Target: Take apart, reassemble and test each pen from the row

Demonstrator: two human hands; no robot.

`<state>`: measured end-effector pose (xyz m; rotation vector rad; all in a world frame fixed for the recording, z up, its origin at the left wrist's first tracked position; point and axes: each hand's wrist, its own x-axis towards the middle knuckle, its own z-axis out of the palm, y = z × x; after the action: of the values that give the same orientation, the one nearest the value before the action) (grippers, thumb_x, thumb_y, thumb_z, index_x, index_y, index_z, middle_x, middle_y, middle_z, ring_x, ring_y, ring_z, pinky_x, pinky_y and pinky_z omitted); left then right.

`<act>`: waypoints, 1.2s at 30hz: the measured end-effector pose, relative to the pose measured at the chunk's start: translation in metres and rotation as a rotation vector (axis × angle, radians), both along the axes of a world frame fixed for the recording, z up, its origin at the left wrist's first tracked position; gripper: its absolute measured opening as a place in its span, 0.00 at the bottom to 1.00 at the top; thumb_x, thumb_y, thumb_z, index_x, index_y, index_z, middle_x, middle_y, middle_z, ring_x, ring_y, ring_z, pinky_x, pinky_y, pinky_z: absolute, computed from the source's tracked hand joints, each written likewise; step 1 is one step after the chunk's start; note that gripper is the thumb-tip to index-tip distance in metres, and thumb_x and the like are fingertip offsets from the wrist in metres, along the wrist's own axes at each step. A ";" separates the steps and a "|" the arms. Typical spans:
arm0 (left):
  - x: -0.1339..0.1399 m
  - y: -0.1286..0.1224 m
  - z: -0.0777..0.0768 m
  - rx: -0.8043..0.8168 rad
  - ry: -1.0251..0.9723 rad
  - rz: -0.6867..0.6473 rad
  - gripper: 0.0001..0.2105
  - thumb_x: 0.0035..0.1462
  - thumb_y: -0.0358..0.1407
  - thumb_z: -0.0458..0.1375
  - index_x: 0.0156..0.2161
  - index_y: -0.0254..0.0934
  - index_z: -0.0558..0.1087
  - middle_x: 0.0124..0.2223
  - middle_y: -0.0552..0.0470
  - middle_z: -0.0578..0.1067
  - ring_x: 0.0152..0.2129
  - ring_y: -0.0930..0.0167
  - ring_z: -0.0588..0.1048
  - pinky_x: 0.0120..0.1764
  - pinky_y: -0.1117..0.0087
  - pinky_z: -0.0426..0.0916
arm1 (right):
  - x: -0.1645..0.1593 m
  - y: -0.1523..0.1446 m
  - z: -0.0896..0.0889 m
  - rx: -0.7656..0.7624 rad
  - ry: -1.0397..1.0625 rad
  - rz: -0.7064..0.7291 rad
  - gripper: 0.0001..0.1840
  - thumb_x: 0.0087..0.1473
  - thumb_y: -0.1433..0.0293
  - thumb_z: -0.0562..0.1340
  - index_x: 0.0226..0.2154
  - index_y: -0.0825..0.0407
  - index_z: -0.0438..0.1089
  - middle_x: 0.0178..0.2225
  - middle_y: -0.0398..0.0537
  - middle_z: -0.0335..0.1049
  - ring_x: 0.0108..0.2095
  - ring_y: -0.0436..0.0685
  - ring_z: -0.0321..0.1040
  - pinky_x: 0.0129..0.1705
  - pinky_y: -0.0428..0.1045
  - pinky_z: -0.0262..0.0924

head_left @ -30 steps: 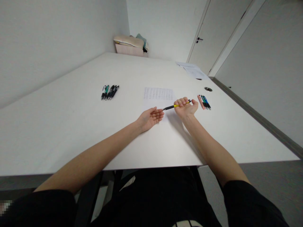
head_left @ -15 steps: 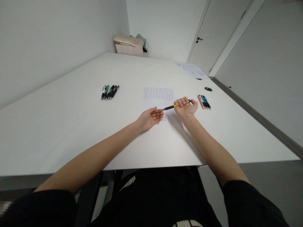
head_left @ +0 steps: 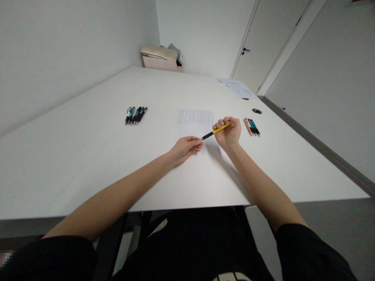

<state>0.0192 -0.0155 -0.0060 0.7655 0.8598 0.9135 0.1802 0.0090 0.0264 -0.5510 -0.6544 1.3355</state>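
Observation:
A yellow pen (head_left: 218,130) with a black grip slants between my two hands, above a printed sheet of paper (head_left: 195,117). My right hand (head_left: 228,132) has its fingers wrapped round the yellow barrel, the thumb up near the top end. At the silver tip, my left hand (head_left: 187,149) pinches with thumb and index finger, its other fingers loosely curled below. The lower part of the paper lies partly behind my hands and the pen.
Several pens (head_left: 136,116) in black and green lie in a row on the white table (head_left: 96,156), left of the paper. Right of my right hand lie more pens (head_left: 253,127) beside a pink strip (head_left: 248,127). Further back are papers (head_left: 238,89) and a round metal grommet (head_left: 257,111).
My left thumb and index finger have closed on the pen's tip. My right thumb has shifted onto the pen's top end, and the pen tilts a little more steeply.

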 end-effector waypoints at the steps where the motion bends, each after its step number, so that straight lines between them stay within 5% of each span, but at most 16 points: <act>1: 0.000 0.000 0.000 -0.001 0.004 0.000 0.01 0.50 0.24 0.59 0.30 0.29 0.71 0.29 0.47 0.75 0.23 0.78 0.72 0.31 0.76 0.68 | 0.000 -0.001 0.000 0.031 -0.070 -0.011 0.14 0.47 0.64 0.54 0.17 0.51 0.51 0.18 0.37 0.53 0.20 0.46 0.54 0.25 0.43 0.56; 5: -0.002 0.001 0.003 -0.015 -0.003 -0.013 0.01 0.51 0.26 0.60 0.29 0.29 0.72 0.28 0.46 0.74 0.23 0.76 0.72 0.31 0.75 0.68 | 0.002 -0.007 -0.005 0.184 -0.461 -0.016 0.05 0.42 0.67 0.60 0.24 0.51 0.64 0.25 0.39 0.63 0.26 0.46 0.60 0.26 0.42 0.56; 11: -0.003 0.000 0.004 0.041 -0.028 -0.052 0.03 0.51 0.28 0.59 0.28 0.29 0.73 0.28 0.48 0.73 0.25 0.76 0.71 0.32 0.75 0.66 | -0.003 -0.019 -0.015 0.217 -0.923 0.170 0.08 0.41 0.70 0.63 0.29 0.51 0.67 0.15 0.32 0.58 0.16 0.44 0.52 0.19 0.42 0.46; 31: -0.004 0.002 0.009 0.086 0.065 -0.135 0.05 0.48 0.31 0.61 0.31 0.29 0.73 0.30 0.47 0.74 0.26 0.76 0.71 0.32 0.74 0.66 | -0.005 -0.017 -0.020 0.134 -0.863 0.150 0.04 0.35 0.74 0.59 0.19 0.53 0.61 0.11 0.34 0.61 0.12 0.44 0.55 0.16 0.41 0.50; 34: -0.018 0.014 0.011 0.162 0.244 -0.080 0.08 0.48 0.33 0.60 0.35 0.31 0.73 0.32 0.47 0.74 0.27 0.74 0.72 0.33 0.72 0.67 | -0.005 -0.016 -0.019 0.122 -0.824 0.133 0.04 0.36 0.74 0.59 0.19 0.52 0.60 0.11 0.34 0.61 0.12 0.43 0.55 0.15 0.41 0.48; 36: -0.033 0.025 0.007 0.387 0.528 -0.050 0.09 0.49 0.36 0.58 0.35 0.32 0.72 0.33 0.47 0.75 0.29 0.72 0.72 0.35 0.69 0.68 | -0.006 -0.014 -0.017 0.105 -0.828 0.131 0.04 0.35 0.74 0.58 0.18 0.52 0.60 0.11 0.35 0.61 0.12 0.43 0.54 0.14 0.40 0.47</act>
<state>-0.0140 0.0099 0.0014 1.3980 1.1289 0.8553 0.1737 -0.0053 0.0096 -0.9992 -1.4447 1.1557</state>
